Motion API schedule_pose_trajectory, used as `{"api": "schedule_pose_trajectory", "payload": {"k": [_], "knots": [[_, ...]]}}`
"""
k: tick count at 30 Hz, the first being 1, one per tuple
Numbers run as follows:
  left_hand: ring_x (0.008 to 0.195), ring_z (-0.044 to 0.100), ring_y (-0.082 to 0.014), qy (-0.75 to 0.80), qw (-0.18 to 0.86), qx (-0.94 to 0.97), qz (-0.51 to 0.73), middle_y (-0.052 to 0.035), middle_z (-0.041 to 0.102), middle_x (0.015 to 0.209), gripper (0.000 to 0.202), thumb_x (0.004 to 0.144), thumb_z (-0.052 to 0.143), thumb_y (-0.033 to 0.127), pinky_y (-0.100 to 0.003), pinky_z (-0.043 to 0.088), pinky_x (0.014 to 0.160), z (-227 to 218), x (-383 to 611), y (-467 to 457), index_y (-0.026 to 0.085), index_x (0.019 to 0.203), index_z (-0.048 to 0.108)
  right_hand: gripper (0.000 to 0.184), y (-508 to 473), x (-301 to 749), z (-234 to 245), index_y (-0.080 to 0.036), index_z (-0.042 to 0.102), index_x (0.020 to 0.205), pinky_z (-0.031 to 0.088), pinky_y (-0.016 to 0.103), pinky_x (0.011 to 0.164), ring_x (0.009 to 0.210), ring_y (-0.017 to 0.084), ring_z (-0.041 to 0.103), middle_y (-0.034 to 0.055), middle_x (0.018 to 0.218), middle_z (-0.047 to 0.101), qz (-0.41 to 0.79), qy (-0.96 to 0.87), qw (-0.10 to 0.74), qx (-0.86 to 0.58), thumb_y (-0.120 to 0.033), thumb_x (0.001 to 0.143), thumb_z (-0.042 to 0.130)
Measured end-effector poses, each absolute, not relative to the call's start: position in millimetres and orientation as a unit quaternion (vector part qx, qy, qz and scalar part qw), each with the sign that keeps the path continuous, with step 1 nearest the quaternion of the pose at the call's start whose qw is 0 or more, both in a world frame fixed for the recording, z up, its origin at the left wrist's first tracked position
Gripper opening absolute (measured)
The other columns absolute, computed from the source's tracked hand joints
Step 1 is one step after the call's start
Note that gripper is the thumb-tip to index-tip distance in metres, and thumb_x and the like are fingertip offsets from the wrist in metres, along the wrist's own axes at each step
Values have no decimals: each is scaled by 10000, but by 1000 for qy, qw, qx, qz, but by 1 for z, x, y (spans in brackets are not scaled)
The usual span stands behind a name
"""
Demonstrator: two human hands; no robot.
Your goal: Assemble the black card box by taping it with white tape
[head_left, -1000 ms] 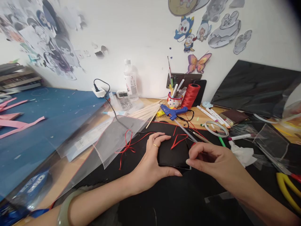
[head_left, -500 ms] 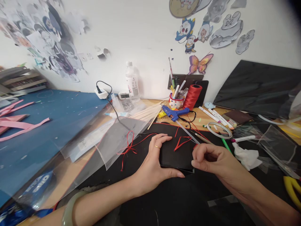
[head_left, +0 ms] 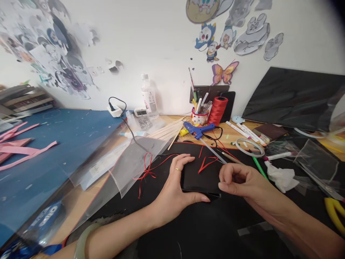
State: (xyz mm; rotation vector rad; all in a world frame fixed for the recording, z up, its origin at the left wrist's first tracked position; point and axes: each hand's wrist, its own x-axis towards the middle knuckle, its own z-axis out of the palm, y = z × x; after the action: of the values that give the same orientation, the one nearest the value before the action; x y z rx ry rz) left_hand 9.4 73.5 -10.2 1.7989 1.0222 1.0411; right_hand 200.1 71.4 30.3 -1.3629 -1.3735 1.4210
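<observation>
A small, flat black box [head_left: 201,181] sits on the black mat in front of me. My left hand [head_left: 175,183] is wrapped round its left side, fingers over the far left and thumb along the near edge. At the box's right edge, my right hand [head_left: 237,180] is closed in a pinch; whatever lies between its fingertips is hidden. A red ribbon strip [head_left: 205,165] rests over the top of the box. To the left, a red ribbon bow [head_left: 147,172] lies near a clear plastic sheet [head_left: 121,172].
Behind the box are a blue glue gun [head_left: 198,130], wooden sticks [head_left: 167,129], a pen cup [head_left: 199,117] and a red thread spool [head_left: 217,109]. Markers [head_left: 239,131], a tape ring [head_left: 249,147], crumpled tissue [head_left: 281,176] and yellow-handled scissors [head_left: 334,212] lie rightward. A bottle [head_left: 148,95] stands by the wall.
The camera view has shifted slightly, so most things sit a little further left. Both hands keep nearly the same pose at the black box.
</observation>
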Motion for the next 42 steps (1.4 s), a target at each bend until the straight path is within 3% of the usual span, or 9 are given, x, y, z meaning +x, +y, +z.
{"api": "schedule_pose_trajectory", "payload": {"k": [3, 9, 19, 25, 30, 34, 38, 42], "knots": [[1298, 247, -275, 404, 399, 713, 411, -83, 295, 1332, 715, 608, 759, 387, -496, 185, 1088, -11, 10, 74, 285, 1199, 369, 412, 71, 200, 31, -184, 442, 505, 297, 214, 480, 537, 81, 394, -39, 588, 463, 554, -530, 368, -526, -450, 510, 756], [1289, 267, -263, 398, 390, 720, 414, -81, 306, 1322, 709, 616, 754, 379, -463, 199, 1088, -11, 10, 74, 281, 1201, 365, 388, 72, 202, 31, -169, 438, 519, 143, 200, 402, 454, 29, 265, -60, 586, 458, 601, -489, 367, -514, -361, 517, 775], [1293, 256, -240, 391, 370, 739, 406, -76, 286, 1327, 748, 612, 761, 361, -432, 200, 1094, -14, 9, 76, 283, 1218, 329, 284, 72, 207, 30, -151, 488, 542, 125, 189, 395, 423, 4, 246, -63, 601, 467, 651, -454, 359, -492, -238, 572, 757], [1287, 258, -247, 385, 369, 742, 406, -76, 293, 1324, 748, 617, 751, 386, -441, 197, 1091, -16, 9, 76, 286, 1225, 326, 151, 72, 209, 38, -174, 584, 630, 318, 199, 492, 547, 77, 429, -40, 594, 502, 544, -579, 307, -523, -258, 615, 708], [1284, 257, -234, 382, 372, 740, 409, -73, 288, 1326, 760, 603, 751, 410, -409, 199, 1093, -16, 9, 77, 282, 1223, 329, 73, 69, 208, 44, -195, 629, 691, 267, 209, 462, 491, 75, 331, -68, 512, 396, 423, -677, 247, -549, -269, 692, 626], [1283, 258, -234, 378, 377, 739, 411, -75, 290, 1323, 769, 598, 757, 403, -405, 197, 1095, -16, 9, 77, 275, 1224, 330, 79, 68, 210, 45, -223, 648, 701, 289, 220, 469, 511, 96, 373, -56, 519, 409, 328, -732, 208, -560, -292, 711, 612], [1276, 265, -239, 378, 381, 735, 415, -79, 293, 1314, 769, 603, 759, 389, -419, 203, 1091, -16, 9, 79, 271, 1225, 323, 43, 65, 214, 47, -253, 652, 718, 373, 231, 523, 584, 108, 487, -28, 727, 586, 256, -785, 221, -519, -291, 715, 632], [1270, 267, -238, 380, 384, 733, 414, -80, 291, 1307, 772, 603, 763, 377, -414, 208, 1090, -15, 10, 79, 263, 1225, 320, 64, 61, 216, 48, -277, 644, 773, 417, 225, 525, 734, 138, 562, -11, 908, 596, 174, -820, 251, -484, -319, 725, 641]]}}
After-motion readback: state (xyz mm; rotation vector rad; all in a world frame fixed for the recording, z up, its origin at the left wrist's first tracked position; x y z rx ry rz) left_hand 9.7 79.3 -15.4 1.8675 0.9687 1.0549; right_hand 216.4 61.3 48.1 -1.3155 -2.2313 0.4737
